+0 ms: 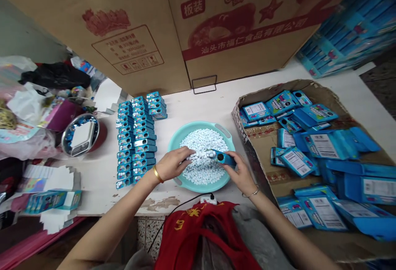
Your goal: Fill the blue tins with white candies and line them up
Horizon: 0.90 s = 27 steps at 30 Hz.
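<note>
Three columns of stacked blue tins (140,138) stand on the surface (198,105) — then, inside a teal basin (177,148), the left hand (171,163) curls into a heap of white candies (204,169), though whether it grips any is impossible to tell. The right hand (240,175) clasps a blue tin (225,158) over the heap — and further right, a cardboard tray (266,146) holds flat blue packs (324,146).

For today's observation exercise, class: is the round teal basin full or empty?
Full: white candies heap across the teal basin, leaving only its rim bare.
</note>
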Each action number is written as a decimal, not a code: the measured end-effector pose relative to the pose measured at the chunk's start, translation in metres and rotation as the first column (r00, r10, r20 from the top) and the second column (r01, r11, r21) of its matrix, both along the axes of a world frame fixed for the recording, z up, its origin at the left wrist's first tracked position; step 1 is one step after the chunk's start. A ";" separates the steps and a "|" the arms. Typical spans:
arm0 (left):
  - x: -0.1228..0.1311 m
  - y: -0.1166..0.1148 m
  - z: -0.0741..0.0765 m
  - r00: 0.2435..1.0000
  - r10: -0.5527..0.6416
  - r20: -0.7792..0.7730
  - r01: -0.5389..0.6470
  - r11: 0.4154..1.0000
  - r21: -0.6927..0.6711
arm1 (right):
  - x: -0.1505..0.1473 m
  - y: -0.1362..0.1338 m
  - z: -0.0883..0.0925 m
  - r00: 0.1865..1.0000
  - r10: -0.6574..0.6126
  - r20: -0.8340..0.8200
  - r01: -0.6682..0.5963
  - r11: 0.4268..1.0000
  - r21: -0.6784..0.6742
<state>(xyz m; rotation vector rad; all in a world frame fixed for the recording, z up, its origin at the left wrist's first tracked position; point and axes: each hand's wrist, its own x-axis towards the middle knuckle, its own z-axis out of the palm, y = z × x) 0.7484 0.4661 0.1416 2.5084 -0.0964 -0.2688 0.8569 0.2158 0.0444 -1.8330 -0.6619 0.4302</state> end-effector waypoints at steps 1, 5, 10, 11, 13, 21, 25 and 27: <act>0.003 -0.002 0.006 0.999 -0.031 -0.027 0.032 0.999 0.035 | 0.000 0.003 0.000 0.999 0.022 0.025 -0.022 1.000 0.004; 0.020 -0.013 0.026 0.982 -0.103 -0.156 0.133 0.971 0.199 | -0.002 0.010 -0.003 0.992 0.069 0.104 -0.071 0.997 0.017; 0.035 -0.039 0.043 0.977 -0.031 -0.210 0.102 0.936 0.335 | -0.006 0.014 -0.009 0.983 0.092 0.158 -0.097 0.995 0.024; 0.035 -0.044 0.046 0.978 -0.016 -0.206 0.089 0.933 0.349 | -0.006 0.014 -0.011 0.983 0.094 0.159 -0.099 0.995 0.025; 0.036 -0.053 0.051 0.982 0.002 -0.187 0.067 0.929 0.364 | -0.007 0.015 -0.013 0.983 0.095 0.157 -0.101 0.995 0.027; 0.019 0.002 -0.012 0.977 0.162 -0.135 -0.081 0.881 0.467 | -0.002 0.007 -0.019 0.996 -0.023 0.088 0.021 1.000 0.020; 0.014 0.032 -0.085 0.942 0.237 -0.237 -0.124 0.903 0.411 | 0.004 0.002 -0.020 0.984 -0.179 -0.021 0.179 0.984 0.004; 0.019 0.029 -0.112 0.951 0.178 -0.252 -0.091 0.942 0.322 | 0.008 0.001 -0.022 0.968 -0.238 -0.077 0.240 0.971 0.020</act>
